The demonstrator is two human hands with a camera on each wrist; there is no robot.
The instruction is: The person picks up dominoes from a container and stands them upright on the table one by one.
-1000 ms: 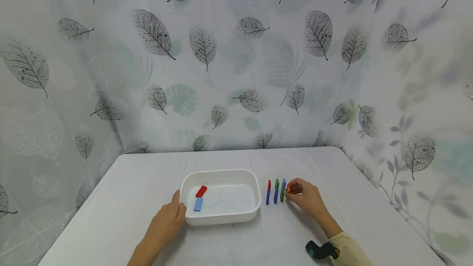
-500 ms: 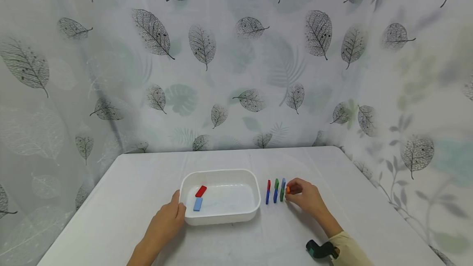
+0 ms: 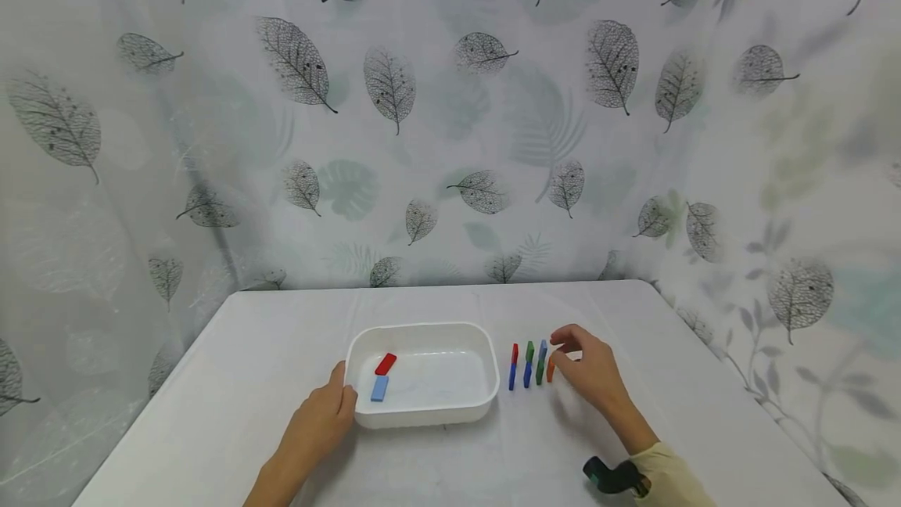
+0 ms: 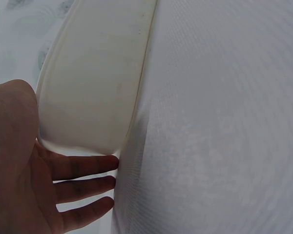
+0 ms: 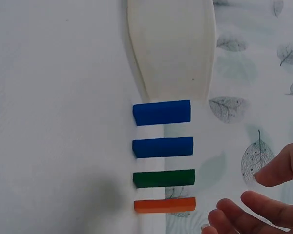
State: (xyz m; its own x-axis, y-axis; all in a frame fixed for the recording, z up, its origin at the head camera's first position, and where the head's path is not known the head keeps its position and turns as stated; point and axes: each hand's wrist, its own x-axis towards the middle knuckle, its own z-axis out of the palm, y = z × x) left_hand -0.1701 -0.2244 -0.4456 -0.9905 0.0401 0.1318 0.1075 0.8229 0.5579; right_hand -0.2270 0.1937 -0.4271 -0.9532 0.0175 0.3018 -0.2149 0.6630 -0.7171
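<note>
My left hand is at the left side of a white plastic tray, thumb by its rim and fingers straight along its wall in the left wrist view. Beyond the orange block, my right hand hovers with thumb and fingers apart, holding nothing. That block stands upright at the right end of a front row with a green block and two blue blocks. Behind them stand a red block, a green one and a light blue one, hidden in the right wrist view.
Inside the tray, toward its left, lie a red block and a light blue block. The white table reaches back to a leaf-printed curtain. A dark device is at the right wrist.
My right hand has let go of the orange block, lifting slightly and opening its fingers. The block stays upright beside the others. My left hand keeps its place at the tray.
</note>
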